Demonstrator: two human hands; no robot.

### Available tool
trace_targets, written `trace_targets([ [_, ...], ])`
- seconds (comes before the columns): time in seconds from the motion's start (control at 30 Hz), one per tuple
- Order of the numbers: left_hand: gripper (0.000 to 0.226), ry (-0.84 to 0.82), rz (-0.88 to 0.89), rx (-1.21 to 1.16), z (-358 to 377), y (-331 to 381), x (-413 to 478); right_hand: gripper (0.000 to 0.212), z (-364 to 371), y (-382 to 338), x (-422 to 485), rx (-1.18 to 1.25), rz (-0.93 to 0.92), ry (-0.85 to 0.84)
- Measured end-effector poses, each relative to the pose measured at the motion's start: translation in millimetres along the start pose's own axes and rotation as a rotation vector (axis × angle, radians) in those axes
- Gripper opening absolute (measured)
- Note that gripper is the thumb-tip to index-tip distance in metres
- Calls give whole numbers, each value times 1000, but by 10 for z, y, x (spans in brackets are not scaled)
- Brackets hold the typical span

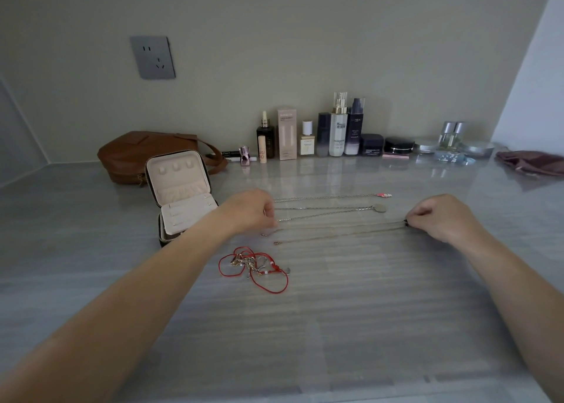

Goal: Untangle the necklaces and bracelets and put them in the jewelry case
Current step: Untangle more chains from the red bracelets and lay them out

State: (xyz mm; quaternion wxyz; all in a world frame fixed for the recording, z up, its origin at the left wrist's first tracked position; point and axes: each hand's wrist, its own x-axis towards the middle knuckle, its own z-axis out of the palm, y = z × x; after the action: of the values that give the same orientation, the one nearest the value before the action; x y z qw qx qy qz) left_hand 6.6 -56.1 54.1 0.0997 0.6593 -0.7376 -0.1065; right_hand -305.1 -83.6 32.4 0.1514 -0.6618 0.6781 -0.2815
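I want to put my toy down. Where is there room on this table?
Free: the wide table front, nearer than the bracelets; also the left end beside the case. Crowded: the chains stretched between left hand and right hand, and the bottles along the wall.

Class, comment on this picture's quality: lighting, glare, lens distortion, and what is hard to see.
Head view: dim, even light. Head view: pale reflections on the glossy countertop below the cosmetic bottles. Head view: wide-angle stretch of the left forearm; the necklaces between left hand and right hand look faint.
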Motion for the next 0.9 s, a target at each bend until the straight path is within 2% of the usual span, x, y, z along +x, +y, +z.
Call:
trace_targets([
  [0.17,8,-28,57,-51,-99,-70,-128,5,10,8,7,-18,-5,28],
  [0.23,10,-26,79,-79,-158,-80,-197,8,12,-41,-16,-1,-56,86],
  [0.3,14,-99,136,-122,-204,-65,-291,8,20,-189,-78,26,-140,94],
  [0.4,13,-241,192,-119,-174,-33,-417,2,101,-547,-262,-28,-309,-128],
  [0.5,11,-204,189,-55,-113,-96,-479,5,245,-898,-502,-182,-440,-358],
  [0.6,9,-146,160,-39,-132,-218,-532,9,361,-1193,-643,-233,-530,-406],
  [0.7,7,-111,146,-66,-142,-313,-600,11,481,-1446,-694,-165,-615,-429],
  [0.9,13,-140,141,-73,-76,-322,-679,10,797,-1623,-749,-67,-683,-441],
])
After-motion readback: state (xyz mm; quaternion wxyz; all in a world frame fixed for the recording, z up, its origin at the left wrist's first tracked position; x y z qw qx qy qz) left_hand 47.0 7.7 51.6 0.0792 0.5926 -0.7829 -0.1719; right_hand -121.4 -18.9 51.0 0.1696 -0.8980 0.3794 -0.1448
